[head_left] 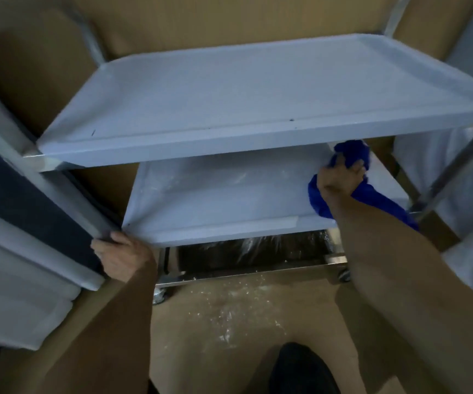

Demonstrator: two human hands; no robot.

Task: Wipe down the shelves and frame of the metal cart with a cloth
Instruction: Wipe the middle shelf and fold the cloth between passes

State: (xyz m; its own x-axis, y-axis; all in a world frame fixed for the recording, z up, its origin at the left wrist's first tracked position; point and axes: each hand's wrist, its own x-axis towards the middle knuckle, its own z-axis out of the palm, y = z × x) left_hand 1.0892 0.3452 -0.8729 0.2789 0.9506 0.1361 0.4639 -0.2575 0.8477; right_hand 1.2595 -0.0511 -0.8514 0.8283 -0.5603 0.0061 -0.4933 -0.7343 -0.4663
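The metal cart has a pale top shelf and a middle shelf below it, both with raised rims. My right hand presses a bright blue cloth onto the right side of the middle shelf, partly under the top shelf's front edge. A tail of the cloth hangs over the shelf's front right rim. My left hand grips the cart's front left frame post right by the middle shelf's corner. The bottom shelf is dark and streaked with white dust.
White crumbs and dust lie on the brown floor in front of the cart. A caster wheel shows at the front left, another at the right. White bags or bins stand at the left and right. A dark shoe is at the bottom.
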